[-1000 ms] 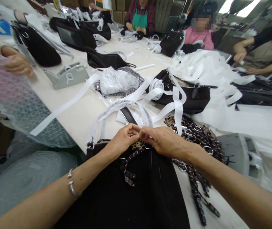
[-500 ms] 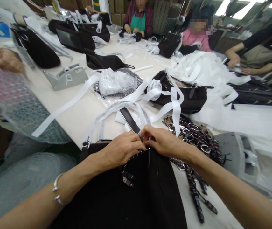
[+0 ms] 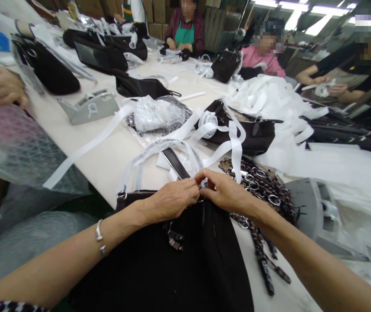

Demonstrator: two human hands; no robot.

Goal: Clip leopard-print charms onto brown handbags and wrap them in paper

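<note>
A black handbag (image 3: 159,268) lies close in front of me, its zipped top edge away from me. At that edge my left hand (image 3: 174,199) pinches with bent fingers. A dark beaded bag charm (image 3: 175,240) dangles below it against the bag's front. My right hand (image 3: 222,190) meets it fingertip to fingertip, thumb and forefinger closed by a small glint of metal at the charm's upper end. Fingers partly hide that spot. Just beyond them rises a dark leather strap (image 3: 175,162), and a handle wrapped in clear-white film (image 3: 159,145) arches over the bag.
To the right lie a heap of beaded charms with rings (image 3: 260,186) and a grey tape dispenser (image 3: 315,212). Farther back are another black bag (image 3: 253,134), white ribbon (image 3: 90,143) and a plastic-wrapped bundle (image 3: 159,112). At left, a co-worker's hand (image 3: 1,86) holds bubble wrap (image 3: 42,151).
My hands stay together at the bag's top edge, with only a slight shift of the fingers. The co-worker's hand at left has moved leftward with the bubble wrap. The view has shifted slightly.
</note>
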